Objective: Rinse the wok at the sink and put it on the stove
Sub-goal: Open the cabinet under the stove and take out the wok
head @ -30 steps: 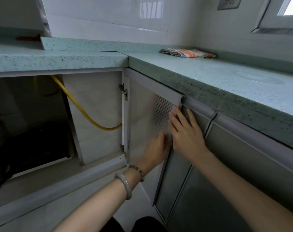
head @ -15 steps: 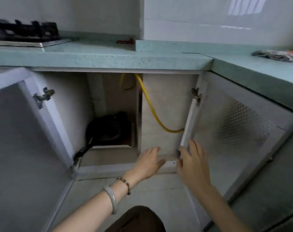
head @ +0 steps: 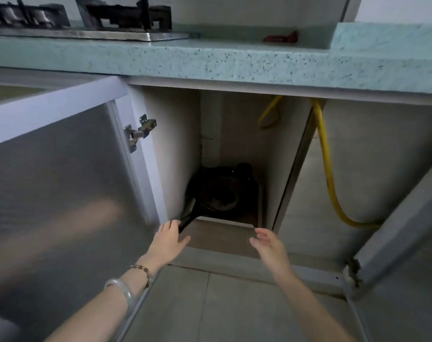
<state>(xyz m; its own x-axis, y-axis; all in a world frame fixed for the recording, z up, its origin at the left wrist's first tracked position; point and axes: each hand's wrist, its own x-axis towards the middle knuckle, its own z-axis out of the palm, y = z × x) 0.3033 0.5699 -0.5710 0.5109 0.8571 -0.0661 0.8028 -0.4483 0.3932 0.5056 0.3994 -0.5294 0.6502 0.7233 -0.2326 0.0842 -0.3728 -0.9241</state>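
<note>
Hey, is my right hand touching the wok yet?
Apart. The head view shows the right hand open, with bare cabinet floor between its fingers and the wok.

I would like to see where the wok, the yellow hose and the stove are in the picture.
wok (head: 218, 193): head view, middle of the dark bowl.
yellow hose (head: 326, 166): head view, straight hanging part.
stove (head: 126, 35): head view, steel front edge.
</note>
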